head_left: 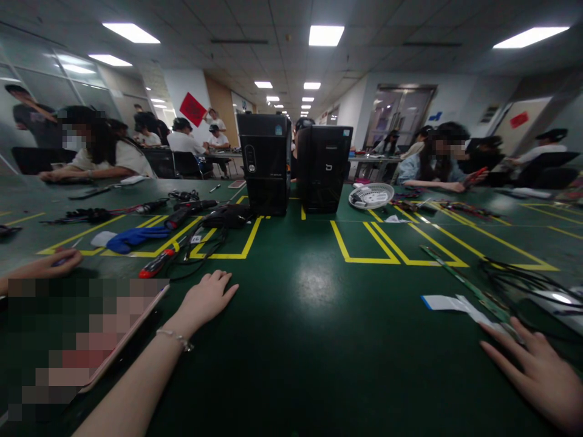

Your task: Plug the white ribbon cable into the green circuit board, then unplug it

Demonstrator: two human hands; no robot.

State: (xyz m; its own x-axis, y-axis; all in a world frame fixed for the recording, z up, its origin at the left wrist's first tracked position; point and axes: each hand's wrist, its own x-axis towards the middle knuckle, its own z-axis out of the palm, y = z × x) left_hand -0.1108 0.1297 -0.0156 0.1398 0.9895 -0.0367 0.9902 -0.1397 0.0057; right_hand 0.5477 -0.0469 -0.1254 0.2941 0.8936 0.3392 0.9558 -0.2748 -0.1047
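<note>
My left hand [207, 297] lies flat on the green table [310, 340], fingers stretched out and holding nothing; a thin bracelet circles its wrist. Just left of that forearm a phone [122, 346] with a pink edge lies on the table. My right hand [537, 370] rests palm down at the lower right, fingers spread, empty. Its fingertips are close to a white paper strip [450, 303] and a long green circuit strip [464, 282]. A bundle of black cables [523, 282] lies just beyond the right hand.
Two black computer towers [266, 162] [323, 167] stand mid-table. A red-handled screwdriver [157, 263], blue gloves [134, 238] and black cables [204, 233] lie at the left inside yellow tape outlines. A white dish [371, 195] sits farther back. Another person's hand [52, 264] rests at far left; people sit around.
</note>
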